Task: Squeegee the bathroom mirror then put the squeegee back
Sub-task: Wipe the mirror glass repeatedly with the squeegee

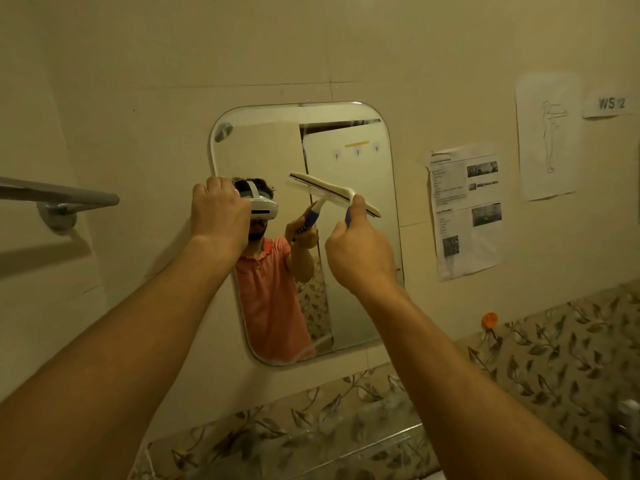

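A rounded rectangular mirror (360,299) hangs on the beige tiled wall. My right hand (360,247) grips the blue handle of a white squeegee (329,192), whose blade lies slanted against the glass in the mirror's upper middle. My left hand (218,209) is at the mirror's left edge with its fingers curled over the rim. The glass reflects a person in an orange shirt wearing a white headset, along with the squeegee.
A metal towel bar (59,195) juts from the wall at left. Printed papers (465,209) and a drawing (549,136) are stuck to the wall at right. An orange hook (489,319) sits above a leaf-patterned tile band (554,355).
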{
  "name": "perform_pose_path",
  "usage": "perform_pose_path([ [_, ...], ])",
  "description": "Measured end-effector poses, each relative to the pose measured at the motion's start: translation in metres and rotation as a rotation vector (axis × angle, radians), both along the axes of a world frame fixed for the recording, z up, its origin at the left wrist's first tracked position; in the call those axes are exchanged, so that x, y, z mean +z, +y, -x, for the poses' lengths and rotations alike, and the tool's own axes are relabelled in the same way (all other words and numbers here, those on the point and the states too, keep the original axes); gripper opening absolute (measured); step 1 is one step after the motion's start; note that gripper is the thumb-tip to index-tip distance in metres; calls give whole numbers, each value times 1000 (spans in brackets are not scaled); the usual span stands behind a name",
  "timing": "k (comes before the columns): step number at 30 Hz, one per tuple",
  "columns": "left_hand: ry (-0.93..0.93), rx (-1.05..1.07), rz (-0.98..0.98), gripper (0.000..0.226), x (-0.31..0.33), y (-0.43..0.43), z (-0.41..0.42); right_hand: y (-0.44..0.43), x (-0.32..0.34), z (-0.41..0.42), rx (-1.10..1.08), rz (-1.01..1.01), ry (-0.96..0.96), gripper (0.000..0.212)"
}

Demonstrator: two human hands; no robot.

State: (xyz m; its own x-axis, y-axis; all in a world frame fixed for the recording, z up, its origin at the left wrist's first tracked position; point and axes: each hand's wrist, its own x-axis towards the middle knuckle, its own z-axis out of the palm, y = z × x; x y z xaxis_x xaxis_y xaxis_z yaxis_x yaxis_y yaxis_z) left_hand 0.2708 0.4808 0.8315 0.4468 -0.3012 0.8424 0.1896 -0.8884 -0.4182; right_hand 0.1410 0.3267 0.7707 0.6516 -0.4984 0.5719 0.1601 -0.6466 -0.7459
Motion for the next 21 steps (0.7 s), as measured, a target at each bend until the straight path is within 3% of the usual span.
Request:
perform_pose_path([
  [5, 12, -2, 17, 41, -1, 0, 1, -50, 33, -1, -4, -204, -58, 55],
  [9, 19, -3, 13, 41, -1, 0, 4, -70, 46, -7, -7, -254, 1, 52],
  [21, 16, 14, -9, 45, -1, 0, 6, -46, -25, -4, -5, -288, 83, 64],
])
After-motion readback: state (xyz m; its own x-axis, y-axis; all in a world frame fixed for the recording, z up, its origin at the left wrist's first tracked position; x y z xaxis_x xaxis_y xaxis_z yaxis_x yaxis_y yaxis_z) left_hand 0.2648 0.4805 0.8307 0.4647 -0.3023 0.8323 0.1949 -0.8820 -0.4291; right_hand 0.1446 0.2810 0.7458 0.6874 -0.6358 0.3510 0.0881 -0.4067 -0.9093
